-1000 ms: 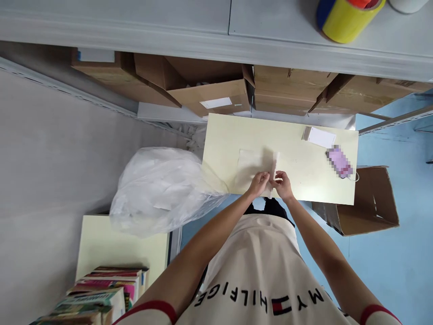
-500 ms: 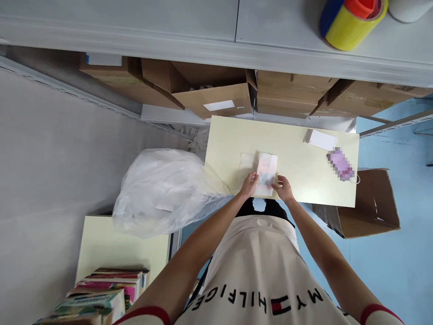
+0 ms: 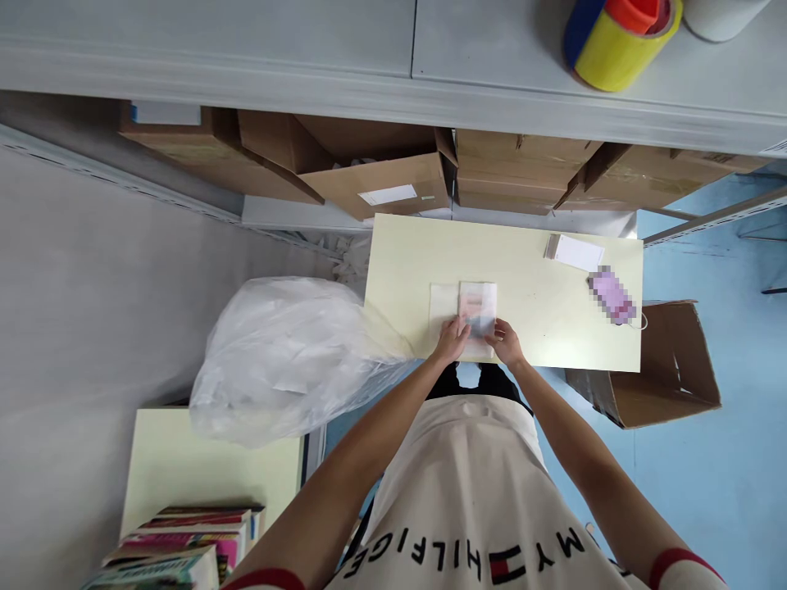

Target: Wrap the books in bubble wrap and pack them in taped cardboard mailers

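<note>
A flat, pale translucent packet [image 3: 478, 303] with faint pinkish and bluish print showing through lies near the front edge of the light yellow table [image 3: 553, 328]. A thin whitish sheet [image 3: 443, 301] extends from under its left side. My left hand [image 3: 453, 338] grips the packet's left edge, with the thumb over its top. On the opposite edge, the curled fingers of my right hand [image 3: 505, 341] hold the packet's lower right side. My fingertips partly cover the packet, and what is inside cannot be made out clearly.
A stack of white cards [image 3: 575, 251] and a blurred purple phone [image 3: 611, 295] lie on the table's right. A large clear plastic bag [image 3: 288, 360] bulges at the left. Cardboard boxes [image 3: 393, 176] line the shelf behind; an open carton [image 3: 667, 369] stands right. Books [image 3: 184, 533] are stacked lower left.
The packet now lies flatter and straighter over the sheet. My right hand has closed in from beside the packet onto its right edge. The view has shifted slightly.
</note>
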The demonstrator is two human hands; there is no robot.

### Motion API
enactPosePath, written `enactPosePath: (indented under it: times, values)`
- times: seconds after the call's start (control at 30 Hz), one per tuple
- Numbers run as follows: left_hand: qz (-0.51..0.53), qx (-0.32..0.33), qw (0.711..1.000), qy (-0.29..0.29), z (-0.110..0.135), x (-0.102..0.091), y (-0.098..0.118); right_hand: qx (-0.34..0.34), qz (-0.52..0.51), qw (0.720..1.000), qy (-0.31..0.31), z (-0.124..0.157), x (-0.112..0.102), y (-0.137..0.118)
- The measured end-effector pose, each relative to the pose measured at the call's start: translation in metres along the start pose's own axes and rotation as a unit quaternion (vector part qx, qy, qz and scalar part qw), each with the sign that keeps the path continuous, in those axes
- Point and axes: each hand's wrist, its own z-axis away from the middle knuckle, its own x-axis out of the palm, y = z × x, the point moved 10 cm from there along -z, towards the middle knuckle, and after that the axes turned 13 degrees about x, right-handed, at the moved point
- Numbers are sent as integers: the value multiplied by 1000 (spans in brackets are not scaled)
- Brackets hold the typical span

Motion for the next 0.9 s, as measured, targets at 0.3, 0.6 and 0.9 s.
enactPosePath:
  times: [0.3,0.6,0.9]
  values:
    - [9,9,1000,-16,6,-7,4,7,-18,1000,-1,1,-7,-1]
    - [36,8,999,-39,25,-8,8,27,-60,998,1,7,-14,3]
    - [54,30,993,-99,23,9,21,6,-135,987,-83,25,5,-34]
